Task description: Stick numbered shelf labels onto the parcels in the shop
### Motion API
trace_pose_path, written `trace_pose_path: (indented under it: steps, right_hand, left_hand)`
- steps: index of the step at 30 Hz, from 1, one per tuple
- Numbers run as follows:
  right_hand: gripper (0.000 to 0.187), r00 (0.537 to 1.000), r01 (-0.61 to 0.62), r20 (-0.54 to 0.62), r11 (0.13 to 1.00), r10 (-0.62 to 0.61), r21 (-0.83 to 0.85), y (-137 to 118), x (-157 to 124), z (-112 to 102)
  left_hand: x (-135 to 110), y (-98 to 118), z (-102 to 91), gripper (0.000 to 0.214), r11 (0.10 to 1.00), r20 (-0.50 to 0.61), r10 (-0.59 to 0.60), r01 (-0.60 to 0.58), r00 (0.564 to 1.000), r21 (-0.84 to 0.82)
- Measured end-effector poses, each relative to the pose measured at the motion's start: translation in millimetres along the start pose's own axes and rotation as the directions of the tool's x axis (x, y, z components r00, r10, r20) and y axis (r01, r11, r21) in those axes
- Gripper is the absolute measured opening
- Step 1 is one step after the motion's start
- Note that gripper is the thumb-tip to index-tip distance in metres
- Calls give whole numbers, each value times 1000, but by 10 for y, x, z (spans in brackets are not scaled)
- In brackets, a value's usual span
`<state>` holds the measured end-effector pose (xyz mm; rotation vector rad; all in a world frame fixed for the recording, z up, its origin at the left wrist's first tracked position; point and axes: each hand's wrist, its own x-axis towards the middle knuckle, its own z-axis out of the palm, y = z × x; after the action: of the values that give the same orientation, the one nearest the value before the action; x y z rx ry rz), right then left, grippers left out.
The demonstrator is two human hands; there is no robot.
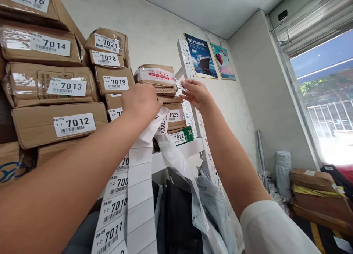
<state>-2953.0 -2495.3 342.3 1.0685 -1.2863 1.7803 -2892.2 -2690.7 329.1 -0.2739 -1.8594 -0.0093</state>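
1. The label strip [141, 195] hangs in the near middle of my view, in front of the white rack [194, 147]. Printed and blank lengths dangle side by side; I cannot tell whether they are one ribbon.
2. My left grip [142, 101] is curled and looks closed on the upper part of the strip, its fingertips hidden from me.
3. My right grip [196, 94] is bent, thumb and fingers close together, at the right end of the top box [157, 74]. Something white shows at the fingertips; whether they pinch it or touch the box, I cannot tell.
4. I judge the strip light, limp and easily creased; its slick backing could slide or twist. I would take it high up, flat between thumb and finger, and let the rest hang free.
5. A single label should be thin and tacky, liable to curl or tear; I would hold it by one edge or corner, off the glue.
6. The top box looks like taped cardboard, fairly stiff, with glossy tape that may slip. Its weight I cannot tell. I would hold it by its ends, clear of the boxes [174, 115] stacked under it.
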Motion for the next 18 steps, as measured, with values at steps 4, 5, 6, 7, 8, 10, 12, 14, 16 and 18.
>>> trace_pose_path:
  steps: [4, 5, 6, 7, 8, 10, 12, 14, 16, 18]
  right_hand:
    - [37, 997, -59, -55, 996, 63, 60, 119, -151, -77]
    - [38, 997, -51, -52, 996, 55, 70, 136, -166, -82]
    - [38, 998, -40, -45, 996, 44, 78, 144, -175, -82]
    - [38, 999, -30, -33, 996, 33, 82, 143, -181, -78]
    - [38, 1000, -25, -15, 996, 26, 83, 134, -185, -71]
    - [38, 1000, -14, 24, 997, 13, 72, 111, -193, -51]
    - [38, 999, 19, 48, 1000, -19, 16, 107, -199, -27]
    - [36, 995, 93, 55, 991, -89, -93, 142, -197, -8]
    - [34, 982, 187, 49, 960, -181, -207, 205, -183, 0]
    - [31, 966, 255, 34, 927, -256, -276, 272, -163, 2]
  left_hand:
    - [19, -24, 17, 42, 1000, 48, -18, 18, 999, -8]
    - [32, -29, 28, 43, 1000, 51, -19, 20, 998, -16]
    - [45, -34, 39, 44, 1000, 52, -17, 18, 998, -25]
    - [58, -38, 48, 44, 999, 53, -14, 15, 998, -31]
    - [68, -41, 55, 45, 999, 55, -12, 14, 998, -32]
    - [81, -47, 60, 45, 1000, 55, -3, 5, 998, -24]
    - [84, -57, 62, 48, 1000, 48, -6, 8, 999, -28]
    - [86, -71, 70, 52, 999, 46, -16, 19, 999, -49]
    - [92, -83, 82, 54, 997, 34, -37, 39, 999, -64]
    - [100, -88, 92, 50, 997, 24, -48, 49, 999, -63]
